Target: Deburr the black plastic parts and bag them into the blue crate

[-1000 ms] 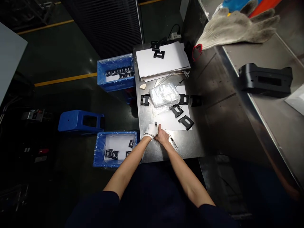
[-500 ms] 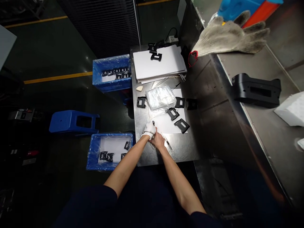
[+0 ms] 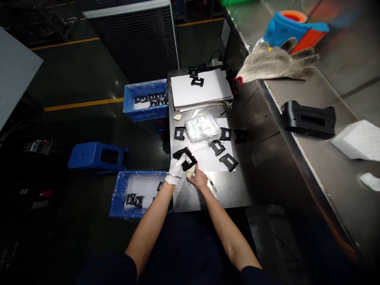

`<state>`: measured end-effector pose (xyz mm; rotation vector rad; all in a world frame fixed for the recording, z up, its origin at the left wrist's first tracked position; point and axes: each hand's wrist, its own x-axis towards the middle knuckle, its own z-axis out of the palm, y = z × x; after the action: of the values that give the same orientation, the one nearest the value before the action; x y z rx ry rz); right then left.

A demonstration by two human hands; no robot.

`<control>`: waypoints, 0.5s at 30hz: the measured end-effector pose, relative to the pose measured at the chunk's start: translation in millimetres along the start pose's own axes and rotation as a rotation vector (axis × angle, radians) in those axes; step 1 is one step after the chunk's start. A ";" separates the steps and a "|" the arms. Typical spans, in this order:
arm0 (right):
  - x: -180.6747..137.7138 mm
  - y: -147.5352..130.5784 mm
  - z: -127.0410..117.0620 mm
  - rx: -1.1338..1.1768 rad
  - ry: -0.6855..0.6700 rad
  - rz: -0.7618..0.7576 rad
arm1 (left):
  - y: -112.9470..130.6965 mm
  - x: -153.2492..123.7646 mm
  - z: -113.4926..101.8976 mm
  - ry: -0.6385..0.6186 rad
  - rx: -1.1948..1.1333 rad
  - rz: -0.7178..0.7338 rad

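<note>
Black rectangular plastic frame [image 3: 185, 158] just raised clear of the steel tabletop [image 3: 228, 194] — pinched narrow in the white-gloved left hand [image 3: 176, 170], with the bare right hand [image 3: 198, 179] close below, beside a pale wedge [image 3: 190, 171] — its hold impossible to tell.

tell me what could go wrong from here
The slim craft knife lies on the steel table close to the bare right hand, so a slip could mean a cut. The black frame, held up in the gloved left hand, might drop and scuff on the steel.
</note>
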<state>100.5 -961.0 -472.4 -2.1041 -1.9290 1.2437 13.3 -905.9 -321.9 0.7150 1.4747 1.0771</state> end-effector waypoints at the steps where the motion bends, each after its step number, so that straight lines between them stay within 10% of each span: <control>1: 0.2 0.6 0.7 0.004 -0.001 -0.001 | 6.0 -13.0 -10.8 -0.014 -0.066 0.012; 7: 1.8 3.3 4.1 0.006 -0.013 -0.015 | 52.3 -81.8 -36.7 -0.221 -0.629 0.228; 15: -0.8 1.1 4.0 -0.021 -0.006 -0.018 | 66.8 -105.8 -37.9 -0.047 -0.415 0.325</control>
<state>99.3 -963.8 -475.3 -2.0904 -1.9671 1.2341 -11.4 -981.8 -218.4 0.6873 1.0638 1.5468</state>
